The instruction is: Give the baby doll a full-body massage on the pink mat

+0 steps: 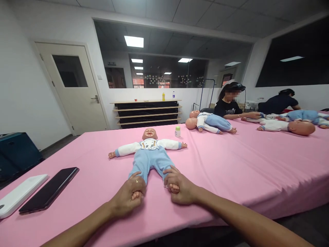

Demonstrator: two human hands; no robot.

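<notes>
A baby doll (151, 156) lies on its back on the pink tablecloth (216, 171), head away from me and arms stretched out sideways. It wears a white top with an elephant face and light blue trousers. My left hand (131, 193) is closed around the doll's foot and lower leg on the left. Around the other foot and lower leg wraps my right hand (181, 185). Toes poke out of both fists, and the legs are spread apart. A small white bottle with a green cap (177, 131) stands beyond the doll's outstretched arm on the right.
A black phone (48, 190) and a white flat device (22, 193) lie at the table's left. More dolls (214, 121) lie at the right. One person (228, 103) handles a doll across the table; another person (279, 101) bends over farther back. A shelf (147, 111) stands behind.
</notes>
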